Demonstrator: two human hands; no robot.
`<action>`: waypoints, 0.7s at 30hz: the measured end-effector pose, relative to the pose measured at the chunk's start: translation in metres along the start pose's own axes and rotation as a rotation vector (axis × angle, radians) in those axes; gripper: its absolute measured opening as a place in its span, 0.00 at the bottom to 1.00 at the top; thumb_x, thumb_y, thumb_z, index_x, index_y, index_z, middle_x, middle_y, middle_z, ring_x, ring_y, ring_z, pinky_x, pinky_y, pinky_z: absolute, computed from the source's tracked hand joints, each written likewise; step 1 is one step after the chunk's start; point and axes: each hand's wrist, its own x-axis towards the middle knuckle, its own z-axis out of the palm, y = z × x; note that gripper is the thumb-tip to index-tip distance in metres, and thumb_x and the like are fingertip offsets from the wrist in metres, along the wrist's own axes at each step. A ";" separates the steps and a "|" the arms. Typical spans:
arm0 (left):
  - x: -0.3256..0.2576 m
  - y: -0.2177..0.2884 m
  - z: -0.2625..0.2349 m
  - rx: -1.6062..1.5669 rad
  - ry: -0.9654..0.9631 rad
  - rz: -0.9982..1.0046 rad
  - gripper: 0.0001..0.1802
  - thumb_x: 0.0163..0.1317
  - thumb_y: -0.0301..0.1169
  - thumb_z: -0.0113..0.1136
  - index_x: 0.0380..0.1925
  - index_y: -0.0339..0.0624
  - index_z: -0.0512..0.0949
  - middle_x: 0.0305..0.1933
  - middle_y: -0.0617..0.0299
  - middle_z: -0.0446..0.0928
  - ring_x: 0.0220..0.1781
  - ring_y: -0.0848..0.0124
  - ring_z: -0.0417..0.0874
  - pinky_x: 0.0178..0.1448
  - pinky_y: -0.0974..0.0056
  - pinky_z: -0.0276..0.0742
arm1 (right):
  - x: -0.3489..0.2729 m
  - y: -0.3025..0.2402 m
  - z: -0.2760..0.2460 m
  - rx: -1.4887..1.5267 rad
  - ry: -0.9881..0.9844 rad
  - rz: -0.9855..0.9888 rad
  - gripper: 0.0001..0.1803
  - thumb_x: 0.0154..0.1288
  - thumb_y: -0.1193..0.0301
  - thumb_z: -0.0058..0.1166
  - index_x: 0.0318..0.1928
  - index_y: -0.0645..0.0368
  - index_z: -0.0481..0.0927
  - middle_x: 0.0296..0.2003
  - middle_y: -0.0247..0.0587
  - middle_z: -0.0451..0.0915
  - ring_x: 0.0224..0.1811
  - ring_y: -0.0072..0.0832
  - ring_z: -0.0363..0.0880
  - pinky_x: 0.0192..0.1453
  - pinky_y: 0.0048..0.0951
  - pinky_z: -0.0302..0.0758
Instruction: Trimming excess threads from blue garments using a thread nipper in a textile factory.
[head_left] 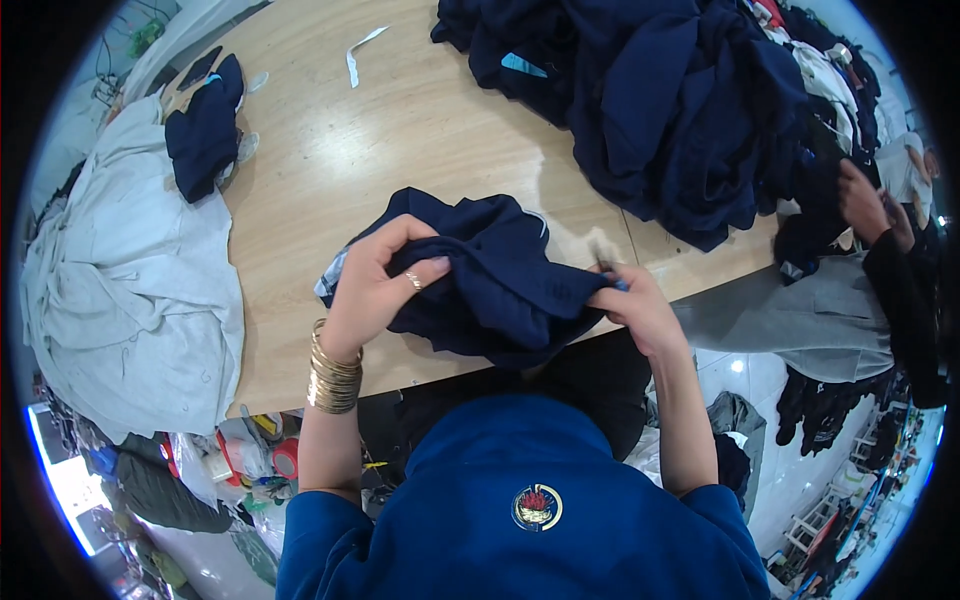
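A bunched navy garment (490, 270) lies over the near edge of the wooden table, with a strip of pale lining or trim at its left end. My left hand (375, 285), with several gold bangles at the wrist, pinches a fold of it between thumb and fingers. At the garment's right corner, my right hand (640, 305) grips the cloth and pulls it out sideways. From the right fingers sticks a small tool (612, 275) with a blue part and a dark, blurred tip; its kind is hard to make out.
A large heap of navy garments (670, 110) covers the far right of the table (390, 130). White cloth (140, 270) drapes the left side, with a small navy piece (205, 140) on it. A white strip (362, 55) lies far back. Another person's hand (865, 205) works at the right.
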 end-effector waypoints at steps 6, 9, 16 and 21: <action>-0.007 -0.002 -0.013 0.056 -0.177 0.015 0.11 0.53 0.26 0.63 0.37 0.38 0.75 0.35 0.65 0.76 0.38 0.77 0.74 0.45 0.72 0.69 | -0.007 -0.010 -0.003 0.634 0.058 0.010 0.05 0.54 0.77 0.45 0.32 0.61 0.72 0.19 0.24 0.67 0.11 0.11 0.57 0.14 0.11 0.52; -0.006 0.011 -0.005 0.428 -0.288 0.119 0.17 0.51 0.26 0.63 0.43 0.40 0.73 0.46 0.58 0.75 0.50 0.66 0.75 0.57 0.64 0.68 | -0.003 -0.013 0.000 0.723 -0.021 0.032 0.01 0.56 0.76 0.45 0.28 0.57 0.70 0.18 0.23 0.67 0.11 0.11 0.57 0.14 0.11 0.53; -0.001 0.022 0.069 0.525 -0.229 0.370 0.31 0.49 0.33 0.67 0.55 0.49 0.70 0.51 0.61 0.74 0.59 0.64 0.71 0.71 0.42 0.46 | 0.005 -0.008 0.002 0.807 -0.169 0.093 0.01 0.56 0.74 0.45 0.29 0.54 0.71 0.17 0.21 0.65 0.10 0.11 0.50 0.15 0.14 0.47; 0.005 0.013 0.063 0.342 -0.246 0.245 0.17 0.53 0.35 0.65 0.42 0.43 0.77 0.36 0.56 0.76 0.41 0.64 0.76 0.58 0.55 0.65 | -0.006 -0.015 -0.002 0.625 0.026 0.115 0.04 0.55 0.74 0.48 0.33 0.56 0.73 0.18 0.20 0.66 0.12 0.10 0.52 0.17 0.13 0.47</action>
